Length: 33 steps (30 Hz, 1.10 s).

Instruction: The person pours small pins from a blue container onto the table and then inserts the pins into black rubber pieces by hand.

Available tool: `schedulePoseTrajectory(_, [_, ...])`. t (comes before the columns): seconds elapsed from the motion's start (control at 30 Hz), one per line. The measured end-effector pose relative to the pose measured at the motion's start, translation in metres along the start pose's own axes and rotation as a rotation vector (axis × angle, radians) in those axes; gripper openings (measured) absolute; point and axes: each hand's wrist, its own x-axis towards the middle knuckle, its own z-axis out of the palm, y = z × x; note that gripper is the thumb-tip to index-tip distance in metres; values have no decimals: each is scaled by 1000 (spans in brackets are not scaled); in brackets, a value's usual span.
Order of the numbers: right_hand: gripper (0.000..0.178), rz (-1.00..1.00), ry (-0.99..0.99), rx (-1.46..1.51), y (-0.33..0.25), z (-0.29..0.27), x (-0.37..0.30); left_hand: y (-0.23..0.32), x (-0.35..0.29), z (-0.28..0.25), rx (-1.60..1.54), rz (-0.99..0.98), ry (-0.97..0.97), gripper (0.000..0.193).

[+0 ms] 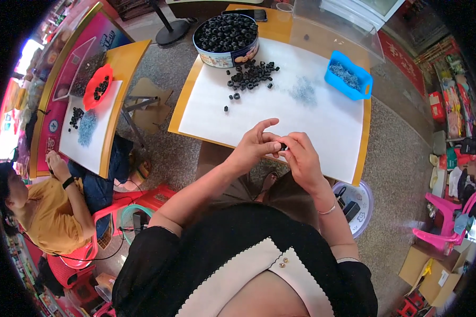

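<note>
My left hand (256, 147) and my right hand (303, 161) meet over the near edge of the white-covered table (322, 137). Between their fingertips is a small black part (283, 147), mostly hidden by the fingers. The left thumb presses toward it while the left index finger stretches away. Thumb and fingers of the right hand pinch at the same part. Beyond my hands lies a loose pile of small black ring-like parts (248, 76). To its right is a scatter of tiny blue-grey pieces (303, 92).
A round tin (226, 58) heaped with black parts stands at the far edge. A blue tray (333, 79) of tiny pieces sits far right. At left, another person (53, 211) works beside a second table (113, 95) with a red tray (91, 90). A basin (366, 211) stands on the floor.
</note>
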Motion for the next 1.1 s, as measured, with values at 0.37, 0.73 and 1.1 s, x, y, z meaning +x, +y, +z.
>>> schedulePoseTrajectory(0.37, [37, -9, -60, 50, -2, -5, 9, 15, 4, -2, 88, 40, -91, 65])
schedulePoseTrajectory(0.73, [36, -68, -125, -9, -5, -9, 5, 7, 4, -10, 25, -21, -189, 68])
schedulePoseTrajectory(1.1, [32, -52, -50, 36, -13, -5, 6, -2, 2, -2, -221, -54, -147, 73])
